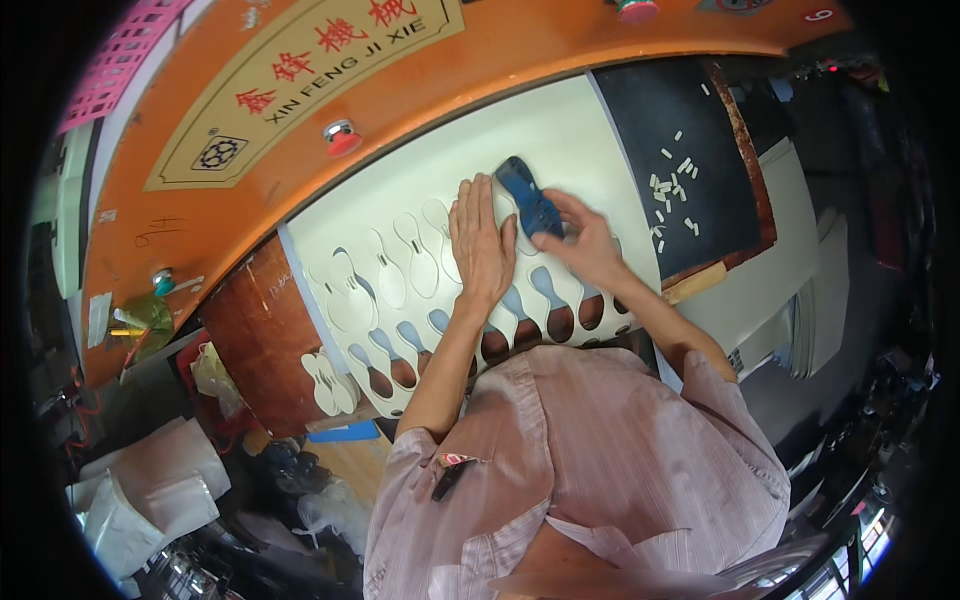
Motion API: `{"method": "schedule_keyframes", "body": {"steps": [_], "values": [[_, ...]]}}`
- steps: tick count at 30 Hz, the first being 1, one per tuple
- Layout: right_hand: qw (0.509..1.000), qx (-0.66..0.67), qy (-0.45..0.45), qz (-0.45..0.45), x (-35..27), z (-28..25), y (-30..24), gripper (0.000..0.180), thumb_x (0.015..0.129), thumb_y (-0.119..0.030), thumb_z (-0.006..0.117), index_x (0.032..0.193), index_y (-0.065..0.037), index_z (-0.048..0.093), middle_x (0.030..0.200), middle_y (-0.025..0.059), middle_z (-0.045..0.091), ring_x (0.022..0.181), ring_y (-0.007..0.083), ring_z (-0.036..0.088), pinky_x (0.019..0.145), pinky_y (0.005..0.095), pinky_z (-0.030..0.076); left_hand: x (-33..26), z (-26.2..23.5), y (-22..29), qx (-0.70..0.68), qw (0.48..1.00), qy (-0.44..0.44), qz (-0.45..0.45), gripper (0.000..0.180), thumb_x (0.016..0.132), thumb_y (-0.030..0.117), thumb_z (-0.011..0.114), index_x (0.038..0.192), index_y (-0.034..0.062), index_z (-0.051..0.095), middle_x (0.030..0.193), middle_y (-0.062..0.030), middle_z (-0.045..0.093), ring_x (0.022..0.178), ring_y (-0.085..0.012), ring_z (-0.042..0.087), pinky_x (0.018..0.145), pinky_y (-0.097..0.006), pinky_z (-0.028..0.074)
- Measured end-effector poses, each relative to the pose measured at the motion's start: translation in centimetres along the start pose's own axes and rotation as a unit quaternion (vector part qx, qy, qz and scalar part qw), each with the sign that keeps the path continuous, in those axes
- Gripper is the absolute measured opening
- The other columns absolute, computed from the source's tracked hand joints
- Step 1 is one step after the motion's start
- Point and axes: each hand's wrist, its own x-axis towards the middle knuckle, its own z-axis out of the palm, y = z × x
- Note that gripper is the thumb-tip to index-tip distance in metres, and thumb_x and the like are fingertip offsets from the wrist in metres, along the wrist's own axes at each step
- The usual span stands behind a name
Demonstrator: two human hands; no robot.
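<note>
A cream sheet lies under the orange press, with a row of sole-shaped outlines cut into it and a row of sole-shaped holes along its near edge. My left hand rests flat on the sheet, fingers stretched out and together, thumb apart. In my right hand is a blue sole-shaped cutting die, gripped at its near end. The die is just right of my left fingertips, on or close above the sheet; I cannot tell if it touches.
The orange press front spans the far side, bearing a red button. A black board with several small white pieces lies right. Cut soles are piled by the sheet's left corner. More sheets are stacked farther right.
</note>
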Motion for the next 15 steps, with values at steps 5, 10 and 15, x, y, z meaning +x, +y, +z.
{"method": "schedule_keyframes", "body": {"steps": [5,10,15], "values": [[0.997,-0.007,0.08,0.022,0.6,-4.7,-2.1,0.067,0.083,-0.018,0.085,0.141,0.0,0.057,0.13,0.0207,0.066,0.118,0.0302,0.066,0.103,0.0366,0.05,0.2,-0.4,0.5,0.003,1.0,-0.004,-0.013,0.067,0.099,0.013,0.064,0.157,-0.004,0.037,0.159,-0.0224,0.044,0.153,-0.0417,0.034,0.127,-0.053,0.023],[0.955,-0.246,0.041,-0.159,-0.6,-3.6,-1.9,0.071,0.08,-0.016,0.083,0.141,0.002,0.051,0.131,0.0233,0.061,0.117,0.0397,0.06,0.101,0.0447,0.05,0.4,-0.5,0.8,-0.061,0.997,0.039,-0.034,0.06,0.096,0.01,0.065,0.151,-0.0035,0.046,0.153,-0.0229,0.051,0.148,-0.0427,0.041,0.124,-0.052,0.028],[0.938,-0.298,0.059,-0.167,-0.5,-1.6,-0.5,0.07,0.083,-0.017,0.081,0.141,0.006,0.048,0.138,0.0242,0.057,0.122,0.0423,0.055,0.103,0.0473,0.049,-4.8,-3.2,-0.1,-0.065,0.988,0.133,-0.044,0.044,0.093,-0.001,0.064,0.137,-0.0034,0.06,0.132,-0.0234,0.064,0.128,-0.0402,0.057,0.114,-0.045,0.04]]}}
